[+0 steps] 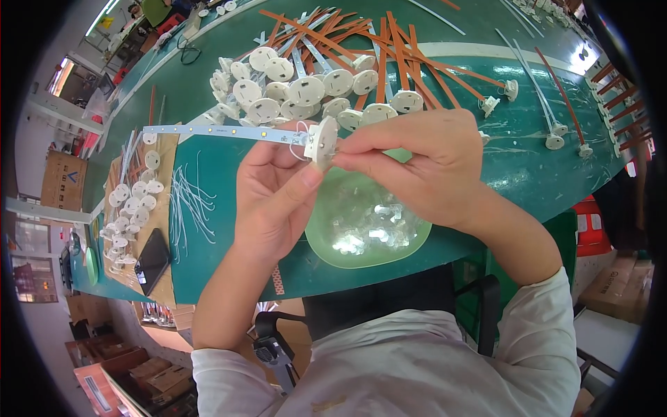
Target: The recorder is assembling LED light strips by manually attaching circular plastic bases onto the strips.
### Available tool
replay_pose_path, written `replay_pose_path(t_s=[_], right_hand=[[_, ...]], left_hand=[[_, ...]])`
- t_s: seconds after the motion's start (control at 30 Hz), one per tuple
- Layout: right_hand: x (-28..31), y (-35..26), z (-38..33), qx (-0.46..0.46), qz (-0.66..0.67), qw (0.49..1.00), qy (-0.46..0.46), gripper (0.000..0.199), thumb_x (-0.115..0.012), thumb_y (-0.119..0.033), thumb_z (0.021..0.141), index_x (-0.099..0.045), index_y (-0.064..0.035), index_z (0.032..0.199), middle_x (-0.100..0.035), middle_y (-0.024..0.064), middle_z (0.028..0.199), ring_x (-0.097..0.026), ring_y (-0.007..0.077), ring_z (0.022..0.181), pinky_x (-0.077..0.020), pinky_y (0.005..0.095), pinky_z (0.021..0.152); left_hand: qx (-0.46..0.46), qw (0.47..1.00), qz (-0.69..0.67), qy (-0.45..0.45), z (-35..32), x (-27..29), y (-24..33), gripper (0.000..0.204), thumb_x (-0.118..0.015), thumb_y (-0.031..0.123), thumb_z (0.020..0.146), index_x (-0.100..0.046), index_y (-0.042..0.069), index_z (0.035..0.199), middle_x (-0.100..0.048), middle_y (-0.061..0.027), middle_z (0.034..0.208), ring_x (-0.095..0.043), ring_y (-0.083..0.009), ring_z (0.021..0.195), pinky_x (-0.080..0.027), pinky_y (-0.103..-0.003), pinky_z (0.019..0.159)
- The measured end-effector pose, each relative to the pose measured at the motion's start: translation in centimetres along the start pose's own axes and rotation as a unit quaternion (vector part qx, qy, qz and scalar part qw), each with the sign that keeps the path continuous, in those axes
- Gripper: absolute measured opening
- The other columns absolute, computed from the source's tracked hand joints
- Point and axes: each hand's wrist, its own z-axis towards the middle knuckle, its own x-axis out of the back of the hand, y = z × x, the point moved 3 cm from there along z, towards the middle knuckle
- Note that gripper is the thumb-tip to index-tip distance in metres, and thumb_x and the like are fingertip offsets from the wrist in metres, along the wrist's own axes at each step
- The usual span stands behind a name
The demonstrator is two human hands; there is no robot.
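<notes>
My left hand [274, 191] grips a white round lamp base [324, 142], its thumb on the disc's edge. From that base a narrow LED strip [222, 131] with small yellow chips runs out to the left, joined by thin white wires. The thumb and forefinger of my right hand [417, 163] pinch together at the disc's right face; whatever sits between them is too small to name. Below both hands stands a pale green bowl [368, 258] with many shiny little metal pieces [382, 233] in it.
Beyond my hands lies a heap of white lamp bases [264, 110] with orange-brown and white strips [399, 55]. To the left are loose white wires [189, 201], a dark phone [153, 260] and more lamp bases [132, 201] on cardboard [165, 174]. A rack of strips [618, 104] lines the right edge.
</notes>
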Motion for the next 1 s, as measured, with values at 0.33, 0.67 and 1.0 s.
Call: replay_pose_path(t_s=[0.33,0.67,1.0], right_hand=[[-0.4,0.3,0.1,0.043,0.004,0.999,0.032,0.010,-0.078,-0.002,0.072,-0.074,-0.0026,0.081,-0.072,0.0057,0.077,-0.067,0.0170,0.061,-0.0499,0.0246,0.056],[-0.2,0.0,-0.2,-0.051,0.058,0.997,0.025,0.010,-0.082,-0.004,0.070,-0.073,-0.0017,0.075,-0.069,0.0054,0.066,-0.063,0.0116,0.056,-0.0454,0.0223,0.052],[-0.1,-0.1,-0.5,-0.029,-0.006,0.999,0.031,0.008,-0.080,-0.004,0.072,-0.075,-0.0031,0.077,-0.071,0.0055,0.070,-0.065,0.0138,0.058,-0.0475,0.0228,0.052]], left_hand=[[-0.038,0.999,0.027,0.015,0.2,0.7,0.7,0.046,-0.065,-0.001,0.088,-0.049,0.001,0.131,-0.062,-0.0171,0.122,-0.059,-0.0330,0.117,-0.048,-0.042,0.100],[-0.034,0.999,0.030,-0.024,0.0,-0.2,0.5,0.047,-0.068,0.000,0.086,-0.050,0.002,0.130,-0.063,-0.0165,0.120,-0.060,-0.0342,0.116,-0.048,-0.044,0.099],[-0.045,0.997,0.059,-0.009,-0.2,-0.2,0.3,0.050,-0.070,-0.006,0.082,-0.051,-0.001,0.128,-0.063,-0.0155,0.119,-0.061,-0.0244,0.112,-0.046,-0.042,0.100]])
